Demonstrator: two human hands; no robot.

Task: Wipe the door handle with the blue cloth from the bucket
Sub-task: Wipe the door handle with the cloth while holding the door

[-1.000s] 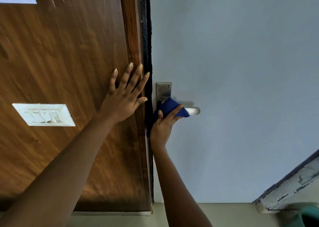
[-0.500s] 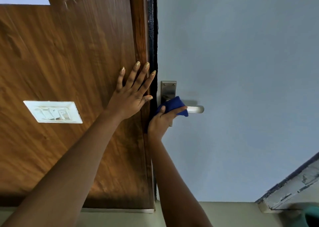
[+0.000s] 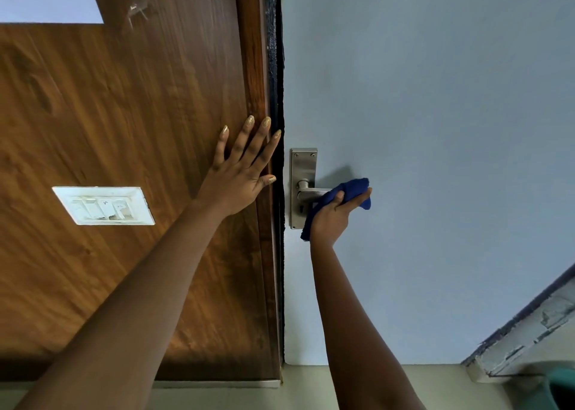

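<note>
Against the pale blue door (image 3: pixel 435 129), the right hand (image 3: pixel 331 219) has slid the blue cloth (image 3: pixel 353 188), gripped tight, outward to the door handle's (image 3: pixel 311 191) tip, uncovering its base; the left hand (image 3: pixel 239 176) stays flat, fingers spread, on the wood panel (image 3: pixel 124 113).

White switch plate (image 3: pixel 104 205) on wood panel (image 3: pixel 124 113); teal bin (image 3: pixel 560 388) bottom right corner.

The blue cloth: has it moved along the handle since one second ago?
Yes. The blue cloth slid rightward, away from the metal backplate, towards the lever's free end; the lever's base beside the plate is now uncovered.
</note>
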